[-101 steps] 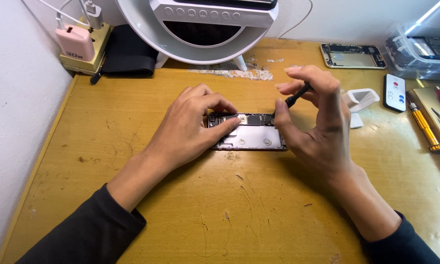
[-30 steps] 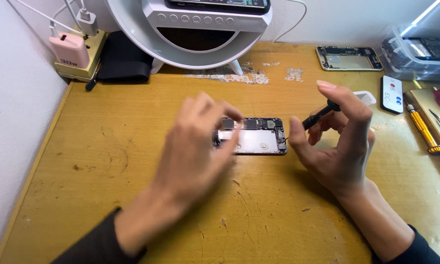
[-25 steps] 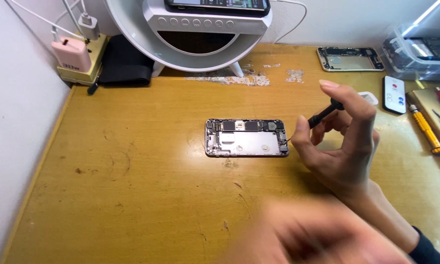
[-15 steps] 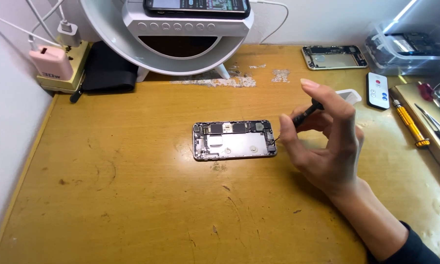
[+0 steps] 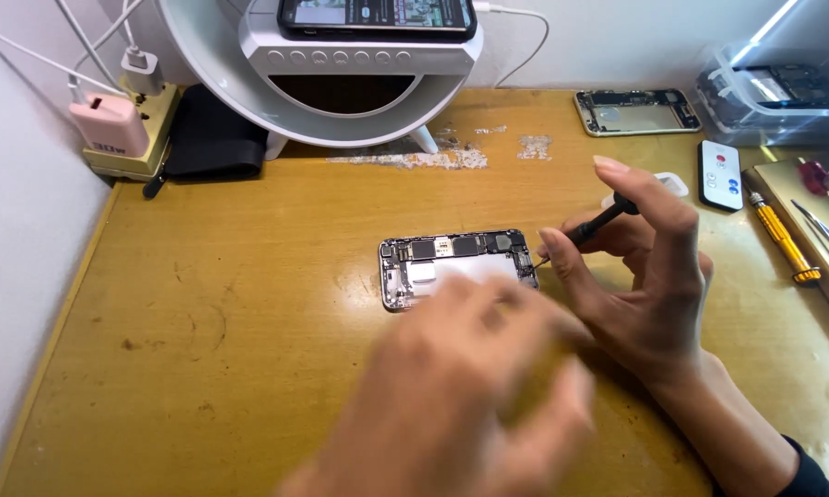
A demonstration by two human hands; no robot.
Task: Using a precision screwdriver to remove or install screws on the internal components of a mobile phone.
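Phone chassis (image 5: 456, 267) flat, long axis left-right.

i see a worn, scratched yellow-brown wooden table (image 5: 202, 304). at its middle lies an opened phone body with bare circuit parts (image 5: 451, 262). far left sit a yellowish power strip with a pink charger (image 5: 124, 138) and a black pouch (image 5: 214, 138); far centre, a white ring-shaped stand (image 5: 341, 101). far right lie an empty phone frame (image 5: 637, 111), a small white remote (image 5: 720, 175) and a yellow-handled screwdriver (image 5: 782, 237).
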